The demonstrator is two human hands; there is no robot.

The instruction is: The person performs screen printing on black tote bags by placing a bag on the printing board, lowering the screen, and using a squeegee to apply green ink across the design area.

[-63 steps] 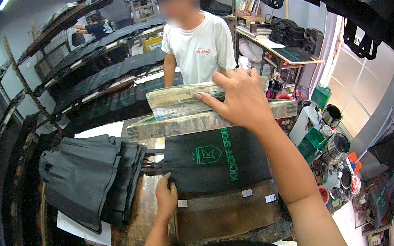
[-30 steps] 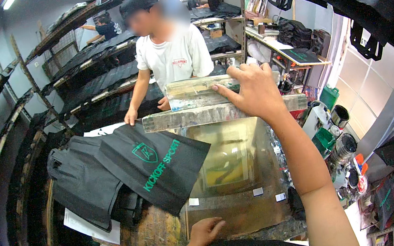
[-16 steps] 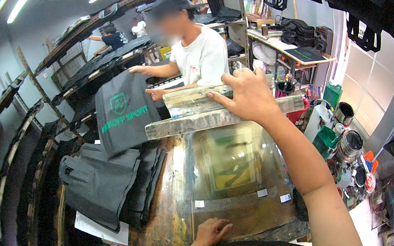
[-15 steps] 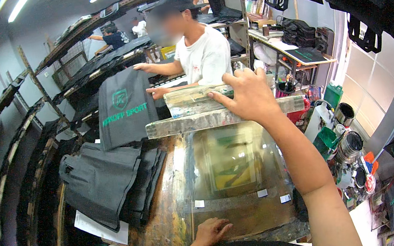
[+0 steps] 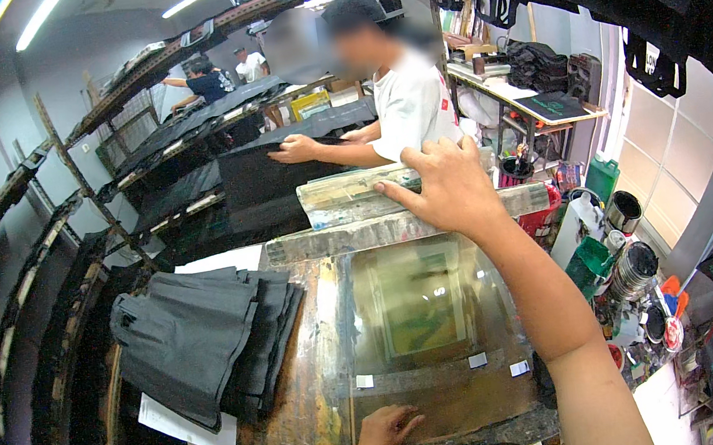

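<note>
My right hand (image 5: 450, 184) is wrapped over the upper of two paint-smeared bars at the far side of the table. That upper bar (image 5: 349, 195) lies just beyond a longer lower bar (image 5: 332, 239); both look like parts of a screen-printing frame. Below them, a glossy brown see-through sheet (image 5: 448, 389) covers the table, showing a yellowish rectangle (image 5: 420, 304) and three small white tabs. My left hand (image 5: 388, 429) rests near the sheet's close edge, fingers stretched out, holding nothing. To the left lies a stack of dark grey fabric bags (image 5: 189, 341).
Across the table, a co-worker in a white shirt (image 5: 413, 104) lays a dark fabric piece (image 5: 265, 167) on a rack (image 5: 186, 208). Paint cans (image 5: 633, 264) and a green container (image 5: 588, 261) crowd the right side. White paper (image 5: 190, 425) sticks out under the bags.
The co-worker has turned and moved the printed dark bag from beside the frame onto the rack behind. White paper now shows behind the stack. My hands have hardly moved.
</note>
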